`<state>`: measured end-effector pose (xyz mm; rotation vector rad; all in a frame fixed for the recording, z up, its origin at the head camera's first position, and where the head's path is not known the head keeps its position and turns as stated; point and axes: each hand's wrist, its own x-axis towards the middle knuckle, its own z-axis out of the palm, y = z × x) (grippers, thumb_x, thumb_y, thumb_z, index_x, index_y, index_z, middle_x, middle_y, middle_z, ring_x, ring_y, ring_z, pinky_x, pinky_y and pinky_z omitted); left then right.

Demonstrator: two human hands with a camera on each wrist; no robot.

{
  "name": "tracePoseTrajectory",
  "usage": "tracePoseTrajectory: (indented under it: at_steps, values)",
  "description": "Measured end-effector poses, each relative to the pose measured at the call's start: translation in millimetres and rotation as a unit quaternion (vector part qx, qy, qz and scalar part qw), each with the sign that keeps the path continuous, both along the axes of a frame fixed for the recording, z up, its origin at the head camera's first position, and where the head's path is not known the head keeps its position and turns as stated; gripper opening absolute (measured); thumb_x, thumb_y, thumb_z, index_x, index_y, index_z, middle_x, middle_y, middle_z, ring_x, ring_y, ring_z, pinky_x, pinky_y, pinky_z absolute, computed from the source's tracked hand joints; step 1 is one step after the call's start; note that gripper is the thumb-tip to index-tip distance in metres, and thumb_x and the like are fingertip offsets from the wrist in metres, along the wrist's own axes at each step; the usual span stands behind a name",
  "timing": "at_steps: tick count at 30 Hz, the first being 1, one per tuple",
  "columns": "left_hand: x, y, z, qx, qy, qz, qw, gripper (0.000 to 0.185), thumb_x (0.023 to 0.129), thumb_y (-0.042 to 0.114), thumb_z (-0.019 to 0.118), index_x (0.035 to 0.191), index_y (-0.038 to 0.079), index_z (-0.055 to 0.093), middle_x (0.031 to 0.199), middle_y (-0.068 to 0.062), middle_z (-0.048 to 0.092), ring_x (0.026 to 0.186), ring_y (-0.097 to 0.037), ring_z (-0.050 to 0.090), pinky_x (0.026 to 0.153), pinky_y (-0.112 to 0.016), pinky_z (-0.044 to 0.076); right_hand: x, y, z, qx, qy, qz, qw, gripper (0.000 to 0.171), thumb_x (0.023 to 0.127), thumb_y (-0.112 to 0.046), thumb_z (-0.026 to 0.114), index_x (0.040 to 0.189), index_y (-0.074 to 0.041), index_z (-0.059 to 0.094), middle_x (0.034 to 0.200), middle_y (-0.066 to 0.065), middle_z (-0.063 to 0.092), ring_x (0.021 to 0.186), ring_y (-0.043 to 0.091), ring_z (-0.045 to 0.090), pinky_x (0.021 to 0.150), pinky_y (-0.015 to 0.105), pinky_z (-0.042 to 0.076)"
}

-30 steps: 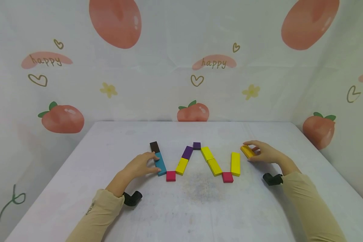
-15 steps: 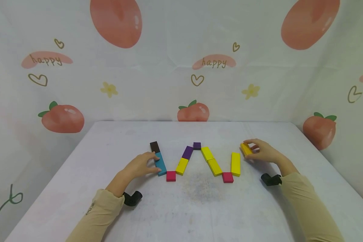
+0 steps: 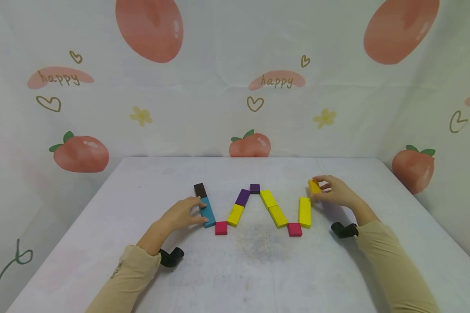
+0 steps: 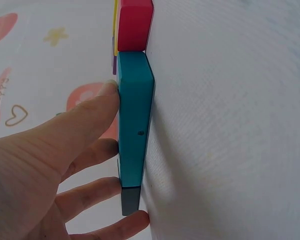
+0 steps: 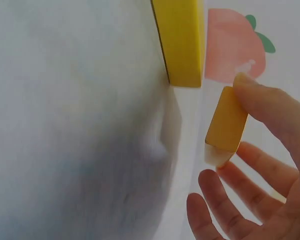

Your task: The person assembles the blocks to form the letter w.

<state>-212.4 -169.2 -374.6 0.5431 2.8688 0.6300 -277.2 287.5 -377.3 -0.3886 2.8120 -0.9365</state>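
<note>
Left hand resting on table left of centre, fingers straight, thumb and fingertips pressed against side of teal block. Brown block butted to far end of teal block; pink square at near end. Zigzag row running rightward across middle of table: yellow block, purple block, small purple square, two yellow blocks, second pink square, upright yellow bar. Right hand right of centre, toward far edge, thumb and fingers pinched on orange-yellow block, block just beyond far end of yellow bar, tilted, contact with table not determinable.
</note>
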Motion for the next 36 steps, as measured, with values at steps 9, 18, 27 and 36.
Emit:
tracePoseTrajectory:
  at_steps: [9,18,27,36]
  values:
    - [1.4,-0.1,0.5,0.002,0.003,0.0,1.0,0.042,0.083,0.029,0.069,0.118,0.006,0.061,0.132,-0.02,0.053,0.122,-0.039,0.048,0.101,-0.053,0.042,-4.3,-14.1,-3.0,-0.001,-0.013,-0.028,1.0,0.067,0.084,-0.033,0.068,0.134,0.002,0.042,0.135,0.026,0.044,0.112,0.04,0.051,0.093,0.049,0.05]
    - [1.2,0.3,0.7,0.002,0.0,0.002,1.0,0.042,0.083,0.03,0.069,0.118,0.007,0.061,0.131,-0.019,0.054,0.121,-0.037,0.049,0.101,-0.052,0.043,-10.1,-23.7,-4.0,0.012,-0.018,-0.026,0.999,0.066,0.084,-0.034,0.067,0.134,0.001,0.044,0.134,0.026,0.044,0.111,0.039,0.051,0.092,0.046,0.051]
    - [1.3,0.4,0.7,0.002,0.0,0.003,1.0,0.042,0.083,0.03,0.069,0.118,0.007,0.061,0.13,-0.019,0.054,0.119,-0.037,0.05,0.1,-0.052,0.044,-11.4,-30.3,-2.9,0.026,-0.033,-0.02,0.999,0.063,0.084,-0.032,0.067,0.132,0.002,0.045,0.133,0.027,0.045,0.106,0.037,0.053,0.091,0.044,0.052]
    - [1.4,0.5,0.6,0.001,-0.003,0.006,1.0,0.042,0.084,0.03,0.069,0.118,0.007,0.061,0.131,-0.018,0.053,0.121,-0.037,0.049,0.102,-0.052,0.042,-13.8,-28.9,-5.5,0.025,-0.034,-0.016,0.999,0.062,0.084,-0.031,0.068,0.131,0.002,0.046,0.133,0.027,0.045,0.104,0.037,0.054,0.091,0.045,0.052]
